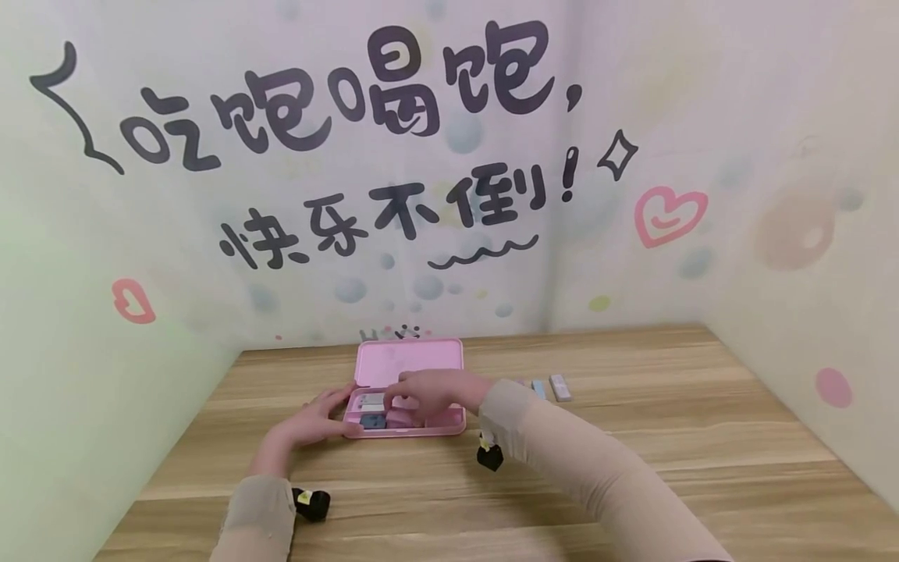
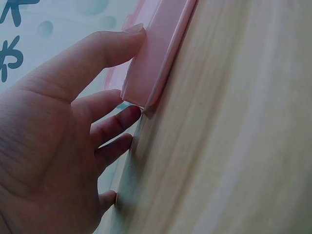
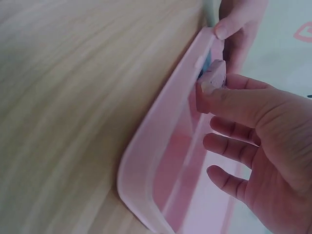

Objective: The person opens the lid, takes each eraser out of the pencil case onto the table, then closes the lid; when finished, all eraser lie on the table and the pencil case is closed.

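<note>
A pink pencil case (image 1: 438,431) lies on the table with its lid (image 1: 410,359) raised at the back. My left hand (image 1: 312,421) holds the case's left end, thumb along the front side and fingers at the back corner. Over the compartments, my right hand (image 1: 438,390) pinches a small pinkish block-shaped eraser (image 3: 212,80) between thumb and index finger; the other fingers are spread. Inside the case are a dark blue block (image 1: 373,421) and a whitish piece (image 1: 370,402) with print. The right hand hides part of the interior.
On the table to the right of the case lie a pale grey block (image 1: 560,388) and a light blue block (image 1: 538,389), with another partly hidden behind the right sleeve. A printed curtain (image 1: 618,273) stands behind the wooden table (image 1: 632,437).
</note>
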